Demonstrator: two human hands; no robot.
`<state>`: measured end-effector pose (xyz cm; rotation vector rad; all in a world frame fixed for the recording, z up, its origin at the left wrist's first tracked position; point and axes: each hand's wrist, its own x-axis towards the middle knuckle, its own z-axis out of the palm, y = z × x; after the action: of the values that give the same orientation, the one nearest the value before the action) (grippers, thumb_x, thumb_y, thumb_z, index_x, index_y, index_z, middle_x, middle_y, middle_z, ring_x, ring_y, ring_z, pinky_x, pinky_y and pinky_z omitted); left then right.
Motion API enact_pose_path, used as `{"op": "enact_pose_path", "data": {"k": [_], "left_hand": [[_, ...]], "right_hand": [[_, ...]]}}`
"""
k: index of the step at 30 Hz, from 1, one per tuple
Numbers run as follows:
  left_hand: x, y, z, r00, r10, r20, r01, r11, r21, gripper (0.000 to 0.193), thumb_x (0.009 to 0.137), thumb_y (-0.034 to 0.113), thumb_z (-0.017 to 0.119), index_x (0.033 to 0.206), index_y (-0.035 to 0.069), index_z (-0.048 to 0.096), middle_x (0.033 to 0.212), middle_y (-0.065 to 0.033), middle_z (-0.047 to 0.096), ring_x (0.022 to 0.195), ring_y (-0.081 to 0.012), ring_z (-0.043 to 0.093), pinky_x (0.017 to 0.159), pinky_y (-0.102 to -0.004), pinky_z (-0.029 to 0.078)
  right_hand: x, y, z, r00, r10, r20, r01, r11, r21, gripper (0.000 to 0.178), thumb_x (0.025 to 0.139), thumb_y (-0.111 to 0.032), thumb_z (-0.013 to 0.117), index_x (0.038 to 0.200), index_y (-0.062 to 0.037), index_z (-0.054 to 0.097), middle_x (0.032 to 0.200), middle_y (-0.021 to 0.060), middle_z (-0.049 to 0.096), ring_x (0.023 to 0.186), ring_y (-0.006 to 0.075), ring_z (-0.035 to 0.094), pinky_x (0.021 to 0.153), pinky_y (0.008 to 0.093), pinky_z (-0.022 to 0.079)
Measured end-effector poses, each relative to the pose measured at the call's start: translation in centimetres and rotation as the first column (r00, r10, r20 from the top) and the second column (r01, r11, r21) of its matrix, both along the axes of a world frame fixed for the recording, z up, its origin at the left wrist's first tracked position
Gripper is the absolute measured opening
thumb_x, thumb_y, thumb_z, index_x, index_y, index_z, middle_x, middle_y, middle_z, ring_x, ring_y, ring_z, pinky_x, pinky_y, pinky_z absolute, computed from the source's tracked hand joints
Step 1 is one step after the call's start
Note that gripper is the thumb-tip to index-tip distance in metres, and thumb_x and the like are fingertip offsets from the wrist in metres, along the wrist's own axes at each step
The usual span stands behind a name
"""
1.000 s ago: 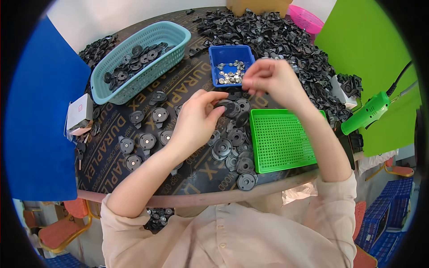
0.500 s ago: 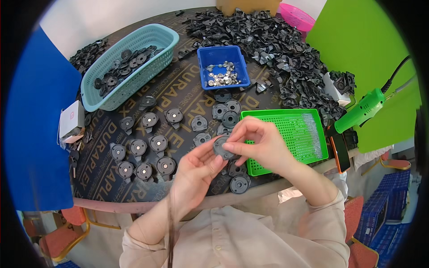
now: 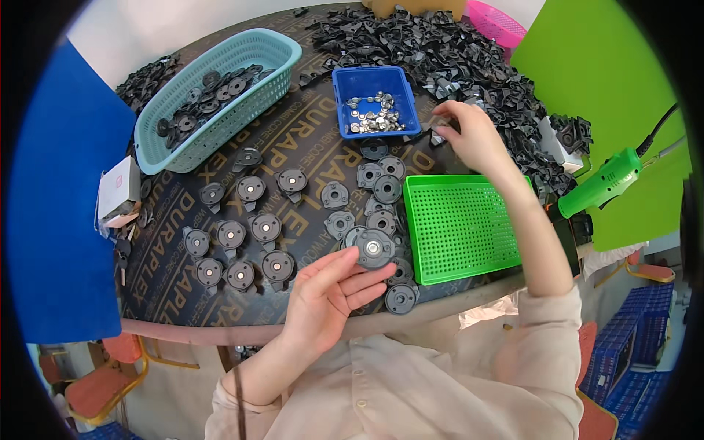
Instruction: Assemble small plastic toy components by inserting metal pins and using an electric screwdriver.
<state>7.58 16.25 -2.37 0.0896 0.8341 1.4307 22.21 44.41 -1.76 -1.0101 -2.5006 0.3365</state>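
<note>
My left hand [image 3: 323,297] holds a round dark grey plastic disc [image 3: 375,250] by its edge between thumb and fingers. A shiny metal piece sits at the disc's centre. My right hand [image 3: 469,132] is stretched out to the near edge of the heap of black plastic parts [image 3: 411,48]. Its thumb and forefinger close round a small black part with a shiny spot [image 3: 438,136], partly covered by the fingers. Several similar discs with bright centres [image 3: 251,188] lie to the left. Others with open centres [image 3: 334,195] lie beyond and beside my left hand.
A blue bin [image 3: 375,135] holds small silver metal pieces. The light-blue basket [image 3: 220,136] at the far left contains dark discs. A green perforated tray [image 3: 469,227] lies under my right forearm. A green electric screwdriver [image 3: 601,183] stands at the right, and a small white box [image 3: 119,192] at the left.
My right hand has let go of the disc and moved away to the black parts. My left hand keeps the disc, whose metal centre now shows. The view has shifted slightly.
</note>
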Motion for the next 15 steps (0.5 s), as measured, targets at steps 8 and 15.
{"op": "enact_pose_path", "data": {"k": [8, 15], "left_hand": [[-0.4, -0.6, 0.5, 0.997, -0.040, -0.070, 0.036, 0.998, -0.046, 0.022, 0.093, 0.015, 0.054, 0.106, -0.001, 0.059, 0.105, -0.0146, 0.066, 0.102, -0.0344, 0.064, 0.083, -0.0396, 0.055], [-0.9, -1.8, 0.0, 0.993, -0.016, -0.120, 0.010, 0.999, -0.050, 0.021, 0.094, 0.015, 0.051, 0.105, 0.002, 0.062, 0.104, -0.0146, 0.067, 0.102, -0.0381, 0.063, 0.080, -0.0421, 0.057]], "right_hand": [[-1.7, 4.5, -3.3, 0.980, 0.020, 0.196, -0.002, 0.996, -0.094, 0.030, 0.077, -0.010, 0.069, 0.106, -0.0018, 0.063, 0.094, 0.0174, 0.067, 0.088, 0.0309, 0.064, 0.079, 0.0383, 0.051], [-0.3, 2.8, -1.0, 0.976, 0.032, 0.216, -0.010, 0.995, -0.102, 0.027, 0.076, 0.006, 0.056, 0.100, -0.0022, 0.065, 0.091, 0.0164, 0.067, 0.083, 0.0272, 0.064, 0.074, 0.0341, 0.050]]}}
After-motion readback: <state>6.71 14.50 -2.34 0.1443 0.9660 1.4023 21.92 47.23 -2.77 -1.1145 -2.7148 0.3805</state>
